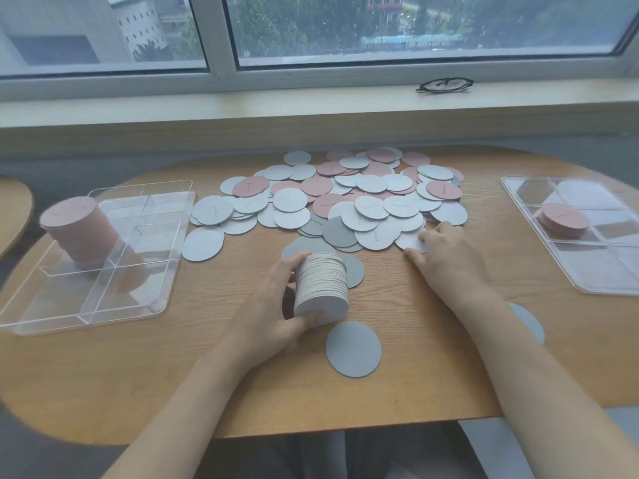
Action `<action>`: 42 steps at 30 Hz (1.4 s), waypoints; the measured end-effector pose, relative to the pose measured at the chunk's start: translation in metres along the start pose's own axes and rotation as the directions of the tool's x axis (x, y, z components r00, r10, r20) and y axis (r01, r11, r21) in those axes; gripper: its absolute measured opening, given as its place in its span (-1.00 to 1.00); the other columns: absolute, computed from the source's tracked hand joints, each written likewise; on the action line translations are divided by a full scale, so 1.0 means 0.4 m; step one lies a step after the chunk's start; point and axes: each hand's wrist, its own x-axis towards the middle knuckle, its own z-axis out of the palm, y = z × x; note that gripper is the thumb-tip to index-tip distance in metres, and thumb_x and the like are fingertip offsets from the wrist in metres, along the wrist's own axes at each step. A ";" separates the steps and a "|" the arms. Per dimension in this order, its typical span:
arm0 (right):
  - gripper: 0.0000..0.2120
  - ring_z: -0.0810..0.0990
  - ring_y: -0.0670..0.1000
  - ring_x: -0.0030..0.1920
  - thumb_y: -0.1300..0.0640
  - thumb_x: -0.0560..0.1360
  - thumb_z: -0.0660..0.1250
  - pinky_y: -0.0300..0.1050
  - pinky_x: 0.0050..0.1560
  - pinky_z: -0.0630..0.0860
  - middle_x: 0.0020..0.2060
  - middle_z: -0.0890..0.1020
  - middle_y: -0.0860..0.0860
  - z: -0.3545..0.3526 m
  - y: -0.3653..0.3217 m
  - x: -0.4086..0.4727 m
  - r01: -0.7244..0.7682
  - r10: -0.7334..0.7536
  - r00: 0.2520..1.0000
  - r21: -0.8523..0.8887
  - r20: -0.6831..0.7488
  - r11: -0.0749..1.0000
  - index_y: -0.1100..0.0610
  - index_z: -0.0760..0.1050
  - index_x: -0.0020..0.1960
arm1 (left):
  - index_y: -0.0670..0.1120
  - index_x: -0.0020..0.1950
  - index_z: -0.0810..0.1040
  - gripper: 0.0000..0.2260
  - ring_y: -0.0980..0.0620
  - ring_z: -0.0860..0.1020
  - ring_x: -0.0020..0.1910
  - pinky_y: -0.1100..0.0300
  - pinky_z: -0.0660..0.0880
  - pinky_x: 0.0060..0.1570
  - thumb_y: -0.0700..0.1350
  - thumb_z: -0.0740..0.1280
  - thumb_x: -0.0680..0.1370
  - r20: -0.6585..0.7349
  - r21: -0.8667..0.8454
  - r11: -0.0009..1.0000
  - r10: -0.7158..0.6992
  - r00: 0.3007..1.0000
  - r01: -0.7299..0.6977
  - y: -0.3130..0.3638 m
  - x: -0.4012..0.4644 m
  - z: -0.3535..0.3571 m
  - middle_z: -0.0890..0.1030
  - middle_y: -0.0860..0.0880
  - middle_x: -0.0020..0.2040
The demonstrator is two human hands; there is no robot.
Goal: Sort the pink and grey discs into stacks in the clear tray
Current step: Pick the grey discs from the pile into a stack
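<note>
Now, going left to right from the pile [342, 198] of loose discs in the middle of the table [432, 357].

Far left of the pile sits a clear tray [103, 305]. One tall pink stack [81, 233] stands in its back left box. It leans a bit, so I think a bump to the tray could tip it over.

Just in front of the pile, the left hand [273, 305] curls round a grey stack [323, 285], held on its side. The stack is fat for one hand. If the fingers slip, I think the discs would fan out and drop back on the table.

The pile itself is pink and grey mixed up, far too many to count, with more grey than pink on top.

One grey disc [353, 349] lies alone, in front of the pile. Another grey one [529, 321] peeks out from under the right arm. It sits near the table edge, so that arm could knock it off.

The right hand [446, 248] is at the front right of the pile, fingers bent onto a pale disc [409, 240]. I cannot tell if it grips it or just pushes it.

Far right of the pile is a second tray [587, 278] with one short pink stack [563, 221].

Count: two trays, two pink stacks, one grey stack, two hands.
</note>
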 end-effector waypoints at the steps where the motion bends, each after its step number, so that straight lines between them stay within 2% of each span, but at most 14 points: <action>1: -0.66 0.46 0.13 0.12 -0.11 0.56 0.27 0.02 0.01 0.47 0.04 0.53 0.10 -0.004 -0.006 -0.006 0.021 -0.021 1.000 -0.053 0.001 0.998 0.16 0.55 0.08 | 0.26 0.48 0.26 -0.25 0.15 0.57 0.09 0.17 0.55 0.06 0.11 0.57 0.41 -0.002 -0.001 1.000 -0.001 1.000 0.001 -0.001 0.000 0.000 0.50 0.30 0.23; 6: -0.75 0.57 0.20 -0.21 -0.01 0.59 0.20 -0.04 -0.30 0.35 -0.22 0.60 0.10 -0.008 -0.016 -0.049 0.149 -0.160 0.985 -0.146 -0.065 0.978 0.13 0.45 -0.16 | 0.33 0.45 0.26 -0.26 0.13 0.59 0.09 0.19 0.55 0.04 0.20 0.55 0.36 -0.002 -0.025 1.000 0.003 1.000 -0.003 0.000 0.000 -0.002 0.48 0.38 0.20; 9: -0.73 0.38 0.18 -0.50 0.11 0.58 0.25 -0.09 -0.45 0.23 -0.48 0.46 0.06 -0.014 -0.014 -0.068 0.193 -0.197 0.952 -0.038 -0.232 0.980 0.13 0.35 -0.27 | 0.36 0.42 0.28 -0.27 0.15 0.58 0.11 0.20 0.54 0.05 0.11 0.59 0.38 -0.010 -0.029 1.000 0.003 1.000 -0.003 0.003 -0.002 -0.003 0.48 0.39 0.19; 11: -0.71 0.33 0.19 -0.56 0.09 0.61 0.18 -0.12 -0.47 0.18 -0.54 0.35 0.04 -0.023 -0.017 -0.071 0.208 -0.178 0.924 0.054 -0.339 0.977 0.13 0.32 -0.27 | 0.38 0.40 0.28 -0.28 0.17 0.57 0.12 0.23 0.53 0.05 0.10 0.59 0.38 -0.013 -0.030 1.000 0.002 1.000 -0.002 0.005 -0.003 -0.004 0.48 0.39 0.19; 13: -0.68 0.39 0.20 -0.54 0.01 0.63 0.06 -0.12 -0.47 0.20 -0.53 0.38 0.03 -0.024 -0.022 -0.073 0.225 -0.169 0.911 0.109 -0.377 0.968 0.14 0.34 -0.23 | 0.38 0.40 0.28 -0.28 0.18 0.56 0.14 0.20 0.54 0.05 0.16 0.59 0.35 -0.011 -0.039 0.999 0.001 1.000 -0.002 0.008 -0.003 -0.004 0.49 0.38 0.20; 16: -0.69 0.45 0.20 -0.48 -0.01 0.64 0.10 -0.11 -0.46 0.28 -0.47 0.46 0.02 -0.016 -0.033 -0.077 0.271 -0.187 0.894 0.159 -0.406 0.949 0.15 0.47 -0.13 | 0.38 0.41 0.29 -0.28 0.18 0.56 0.16 0.17 0.55 0.06 0.25 0.53 0.32 -0.014 -0.046 0.999 0.002 1.000 -0.002 0.008 -0.004 -0.006 0.50 0.35 0.21; 20: -0.67 0.51 0.20 -0.42 -0.10 0.59 0.21 -0.03 -0.40 0.43 -0.41 0.57 0.04 -0.018 -0.077 -0.078 0.301 -0.145 0.897 0.336 -0.417 0.892 0.16 0.52 -0.08 | 0.37 0.40 0.29 -0.28 0.20 0.54 0.17 0.27 0.53 0.06 0.12 0.60 0.36 -0.018 -0.034 0.999 -0.003 1.000 0.002 0.010 -0.002 -0.008 0.49 0.38 0.20; 23: -0.55 0.51 0.17 -0.37 -0.25 0.55 0.18 -0.01 -0.34 0.43 -0.41 0.55 0.00 -0.018 -0.124 -0.071 0.318 -0.154 0.921 0.459 -0.359 0.829 0.14 0.52 -0.09 | 0.32 0.42 0.31 -0.27 0.18 0.53 0.20 0.27 0.53 0.07 0.07 0.61 0.37 -0.017 -0.032 1.000 -0.002 1.000 0.002 0.009 -0.001 -0.007 0.50 0.36 0.21; 25: -0.53 0.51 0.13 -0.32 -0.27 0.54 0.14 0.01 -0.30 0.43 -0.38 0.55 -0.03 -0.016 -0.158 -0.064 0.329 -0.176 0.933 0.549 -0.313 0.768 0.13 0.51 -0.12 | 0.33 0.41 0.32 -0.28 0.16 0.54 0.20 0.27 0.53 0.06 0.08 0.61 0.36 -0.023 -0.032 0.999 0.007 1.000 -0.007 0.008 -0.001 -0.007 0.52 0.33 0.20; 29: -0.64 0.45 0.01 -0.30 -0.16 0.58 0.22 -0.07 -0.27 0.38 -0.38 0.53 -0.04 -0.017 -0.221 -0.046 0.322 -0.177 0.946 0.729 -0.271 0.604 0.13 0.47 -0.17 | 0.39 0.37 0.32 -0.26 0.12 0.59 0.11 0.25 0.53 0.05 0.07 0.64 0.34 -0.039 -0.056 0.998 -0.012 0.999 0.010 0.010 0.000 -0.012 0.55 0.27 0.16; 34: -0.70 0.47 0.03 -0.30 -0.05 0.61 0.25 -0.04 -0.25 0.41 -0.36 0.53 -0.02 0.007 -0.225 -0.048 0.304 -0.045 0.939 0.758 -0.342 0.578 0.15 0.48 -0.16 | 0.34 0.39 0.35 -0.26 0.11 0.58 0.13 0.13 0.57 0.07 0.08 0.64 0.32 -0.023 -0.094 0.996 -0.014 1.000 0.012 0.014 0.001 -0.014 0.53 0.30 0.16; 37: -0.74 0.48 0.02 -0.30 -0.01 0.60 0.28 -0.06 -0.26 0.40 -0.36 0.54 -0.03 0.006 -0.221 -0.057 0.318 0.000 0.923 0.763 -0.385 0.562 0.15 0.49 -0.16 | 0.32 0.40 0.34 -0.26 0.09 0.58 0.11 0.14 0.56 0.07 0.11 0.62 0.31 -0.018 -0.087 0.996 -0.025 1.000 0.024 0.013 0.001 -0.012 0.52 0.33 0.15; 40: -0.79 0.47 -0.01 -0.32 0.03 0.58 0.31 -0.17 -0.26 0.40 -0.37 0.54 -0.01 0.001 -0.237 -0.070 0.297 -0.126 0.955 0.820 -0.270 0.489 0.12 0.50 -0.18 | 0.35 0.44 0.29 -0.18 0.17 0.55 0.17 0.32 0.50 0.06 0.07 0.65 0.31 -0.038 -0.092 0.995 -0.027 0.999 0.023 0.010 0.001 -0.009 0.52 0.31 0.20; 42: -0.82 0.53 -0.01 -0.28 0.02 0.58 0.31 -0.22 -0.24 0.43 -0.33 0.58 -0.05 0.002 -0.244 -0.074 0.253 -0.228 0.960 0.857 -0.164 0.450 0.06 0.54 -0.15 | 0.27 0.54 0.19 -0.06 0.24 0.53 0.22 0.42 0.45 0.08 0.10 0.64 0.29 -0.046 -0.105 0.994 -0.044 0.998 0.039 0.015 0.000 -0.007 0.47 0.29 0.30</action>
